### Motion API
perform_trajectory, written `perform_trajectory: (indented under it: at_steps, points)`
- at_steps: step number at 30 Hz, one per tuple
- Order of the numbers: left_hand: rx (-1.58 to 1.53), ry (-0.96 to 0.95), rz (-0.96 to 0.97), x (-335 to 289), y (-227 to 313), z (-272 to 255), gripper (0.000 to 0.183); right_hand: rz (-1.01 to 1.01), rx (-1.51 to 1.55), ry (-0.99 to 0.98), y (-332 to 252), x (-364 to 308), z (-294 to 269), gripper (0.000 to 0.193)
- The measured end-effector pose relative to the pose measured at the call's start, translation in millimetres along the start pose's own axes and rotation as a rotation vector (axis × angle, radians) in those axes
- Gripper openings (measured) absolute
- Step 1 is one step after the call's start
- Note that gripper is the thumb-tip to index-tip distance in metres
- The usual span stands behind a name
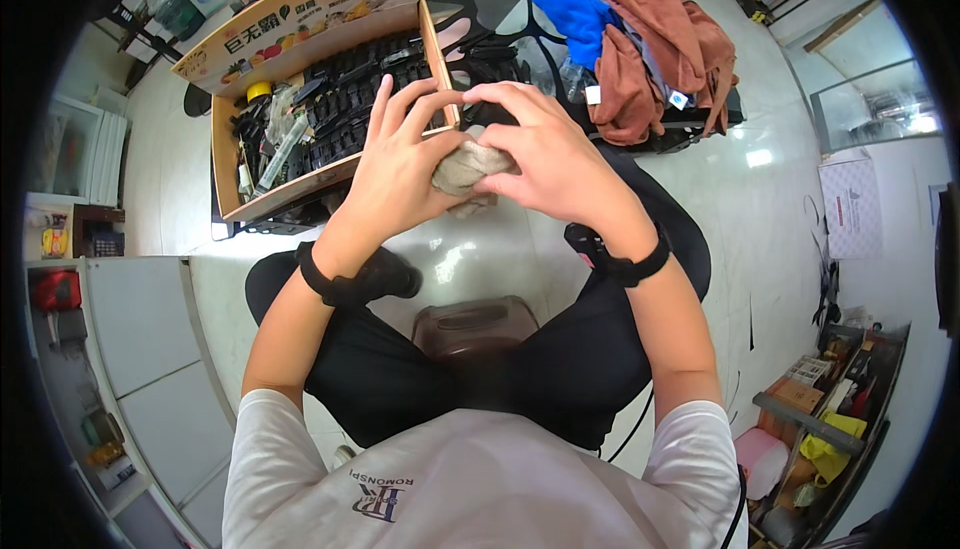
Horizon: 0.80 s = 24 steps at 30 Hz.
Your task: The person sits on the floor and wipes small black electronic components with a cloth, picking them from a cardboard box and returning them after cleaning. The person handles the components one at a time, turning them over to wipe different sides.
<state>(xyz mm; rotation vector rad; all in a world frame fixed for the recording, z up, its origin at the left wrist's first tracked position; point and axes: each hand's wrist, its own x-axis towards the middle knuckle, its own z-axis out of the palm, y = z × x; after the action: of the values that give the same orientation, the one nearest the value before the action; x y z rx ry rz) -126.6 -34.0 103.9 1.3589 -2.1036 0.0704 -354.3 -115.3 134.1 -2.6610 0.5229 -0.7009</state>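
Note:
A crumpled beige-grey cloth bundle (468, 168) is held up between my two hands, over the gap between my knees and the low table. My left hand (402, 154) presses its thumb on the cloth's left side, with the other fingers raised and bent above it. On the opposite side, my right hand (548, 151) grips the cloth between its thumb and curled fingers. The fingertips of both hands come close together above the bundle. A small part of the cloth hangs below; whether it is a sock or a rag cannot be told.
Just beyond my left hand stands an open cardboard display box (330, 164), filled with black plastic parts and small bagged items. Brown cloths (665, 39) and a blue cloth (575, 21) are piled at the far right. A dark brown stool (475, 327) shows between my legs.

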Motion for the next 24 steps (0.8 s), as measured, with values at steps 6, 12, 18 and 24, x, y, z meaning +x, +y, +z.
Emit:
perform_trajectory:
  at_steps: [6, 12, 18, 24]
  points:
    - [0.019, 0.056, 0.027, -0.1, 9.8, -8.8, 0.038, 0.319, 0.151, -0.037, 6.6, -34.2, -8.8, 0.068]
    - [-0.120, -0.098, -0.043, -9.1, 14.8, -17.7, 0.041, 0.261, 0.018, 0.061, -13.0, -68.9, -16.4, 0.044]
    - [-0.117, -0.200, -0.023, -5.8, 34.8, -22.0, 0.047, 0.234, -0.188, 0.379, -8.5, -79.7, -13.8, 0.032]
    - [-0.268, -0.249, -0.063, -15.7, 61.2, -1.5, 0.049, 0.240, -0.199, 0.515, -19.2, -85.4, -8.6, 0.034]
